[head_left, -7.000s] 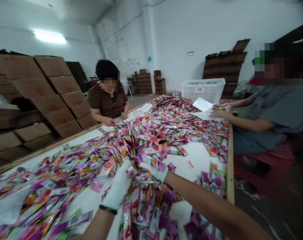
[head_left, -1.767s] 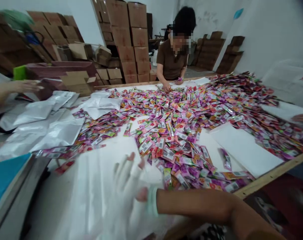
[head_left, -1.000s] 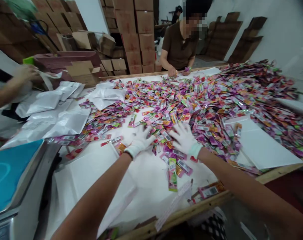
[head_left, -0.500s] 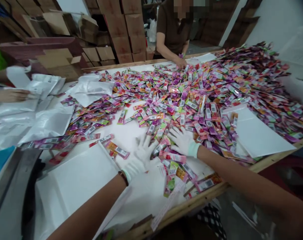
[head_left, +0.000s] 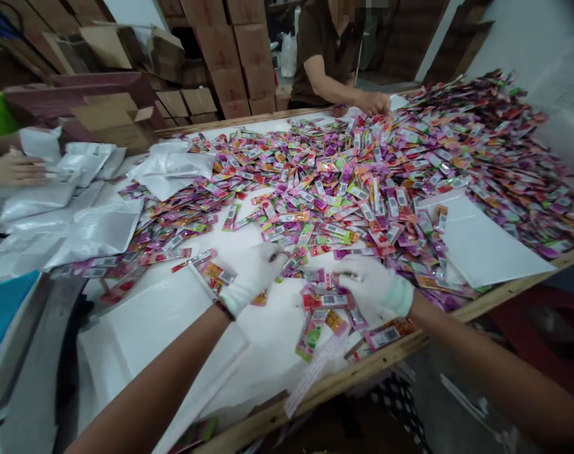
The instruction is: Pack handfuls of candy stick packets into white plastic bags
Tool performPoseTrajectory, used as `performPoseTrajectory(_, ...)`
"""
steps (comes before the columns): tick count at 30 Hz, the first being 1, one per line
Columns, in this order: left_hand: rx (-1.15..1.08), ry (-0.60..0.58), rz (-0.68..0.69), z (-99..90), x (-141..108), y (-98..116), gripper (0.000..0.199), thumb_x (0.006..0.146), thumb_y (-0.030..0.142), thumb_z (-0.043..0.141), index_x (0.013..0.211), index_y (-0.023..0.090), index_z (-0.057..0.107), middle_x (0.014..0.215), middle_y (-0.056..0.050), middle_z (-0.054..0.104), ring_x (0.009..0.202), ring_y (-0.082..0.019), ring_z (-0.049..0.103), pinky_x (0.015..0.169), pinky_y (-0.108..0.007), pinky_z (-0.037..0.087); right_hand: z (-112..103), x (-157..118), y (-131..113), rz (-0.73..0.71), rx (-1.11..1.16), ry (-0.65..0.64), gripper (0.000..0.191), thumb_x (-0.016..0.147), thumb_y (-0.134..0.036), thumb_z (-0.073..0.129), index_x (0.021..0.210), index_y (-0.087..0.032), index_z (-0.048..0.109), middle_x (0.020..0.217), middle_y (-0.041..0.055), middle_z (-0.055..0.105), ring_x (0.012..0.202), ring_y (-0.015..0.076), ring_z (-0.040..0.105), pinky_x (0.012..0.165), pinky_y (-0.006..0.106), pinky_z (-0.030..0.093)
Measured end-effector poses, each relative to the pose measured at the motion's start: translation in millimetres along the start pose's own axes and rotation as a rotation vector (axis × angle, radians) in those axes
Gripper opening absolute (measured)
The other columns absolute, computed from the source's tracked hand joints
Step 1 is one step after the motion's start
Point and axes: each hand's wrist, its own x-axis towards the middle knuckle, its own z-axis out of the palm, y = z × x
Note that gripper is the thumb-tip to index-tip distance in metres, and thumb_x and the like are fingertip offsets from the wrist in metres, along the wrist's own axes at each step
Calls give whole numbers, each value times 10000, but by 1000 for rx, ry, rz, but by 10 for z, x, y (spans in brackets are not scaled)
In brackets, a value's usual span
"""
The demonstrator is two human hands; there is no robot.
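Observation:
Both my hands wear white gloves and work low over the table among small, shiny stick packets in pink, purple, green and orange. My left hand (head_left: 255, 276) has its fingers curled, with a pink stick packet (head_left: 295, 260) at the fingertips. Across from it, my right hand (head_left: 369, 285) is bent, thumb and fingers closed at the end of a pink-and-white packet (head_left: 321, 277). Motion blurs both hands a little. Just below the right hand lie several loose packets, among them a red one (head_left: 328, 300). A flat white bag (head_left: 159, 321) lies under and beside my left forearm.
A large heap of packets (head_left: 476, 139) fills the right and far side. Filled white bags (head_left: 98, 230) lie at left near another person's hand (head_left: 17, 170). A co-worker's hand (head_left: 374, 103) reaches into the heap opposite. A wooden rim (head_left: 391, 360) edges the table.
My spread hands have curled their fingers onto packets; the left moved slightly up-left, the right moved right and down. The co-worker's hand opposite moved right.

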Motion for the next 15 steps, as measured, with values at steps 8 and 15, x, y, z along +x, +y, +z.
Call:
performPoseTrajectory(8,38,-59,-39,235,265,299,82,815,246,536,821,189,594,843,-33,661,792,-167,610,735,-268,463,510,-136,-233,82,-74,-145,143,888,-268,590,968,-170,656,995,82,665,957,239,586,874,367,439)
performPoseTrajectory(15,-352,221,-270,-471,-42,-65,178,883,353,444,939,191,492,688,30,557,573,-127,528,583,-256,438,231,115,-132,217,192,3,245,943,-239,414,1135,-171,551,946,66,681,854,199,632,778,302,460)
